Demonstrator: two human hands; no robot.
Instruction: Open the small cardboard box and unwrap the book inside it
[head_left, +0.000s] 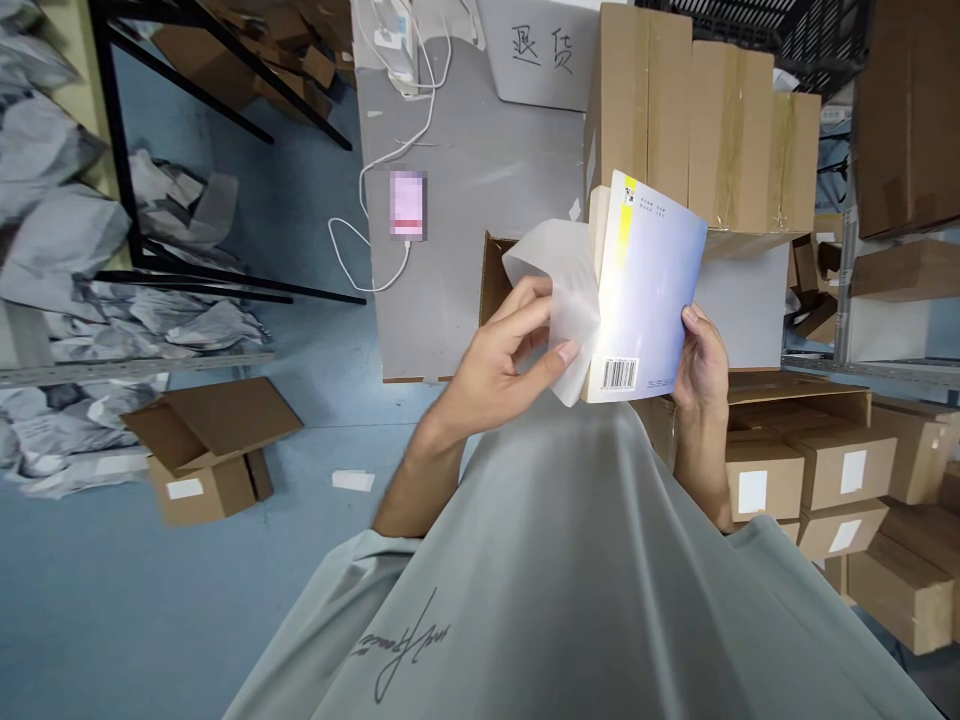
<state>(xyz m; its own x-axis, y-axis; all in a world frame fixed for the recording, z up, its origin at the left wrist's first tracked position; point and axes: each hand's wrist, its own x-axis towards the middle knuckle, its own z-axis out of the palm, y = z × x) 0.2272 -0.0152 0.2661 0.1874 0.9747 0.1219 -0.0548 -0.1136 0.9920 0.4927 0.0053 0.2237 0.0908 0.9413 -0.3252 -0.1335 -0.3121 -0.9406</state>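
In front of my chest I hold a book [652, 290] with a pale blue-violet cover, a yellow stripe and a barcode near its lower corner. My right hand [701, 360] grips its right edge, thumb on the cover. A translucent whitish plastic bag [574, 290] lies against the book's left side, its upper part bulging out. The thumb and fingers of my left hand [525, 345] are closed on this bag. Behind the left hand, an open cardboard box [495, 275] shows only in part.
A grey table [480, 180] carries a charging phone [408, 205] with a white cable. Sealed cartons [667, 110] and a white bin [536, 50] with handwriting stand at the back. Boxes [765, 480] are stacked to my right. An open carton [202, 470] sits on the floor at left.
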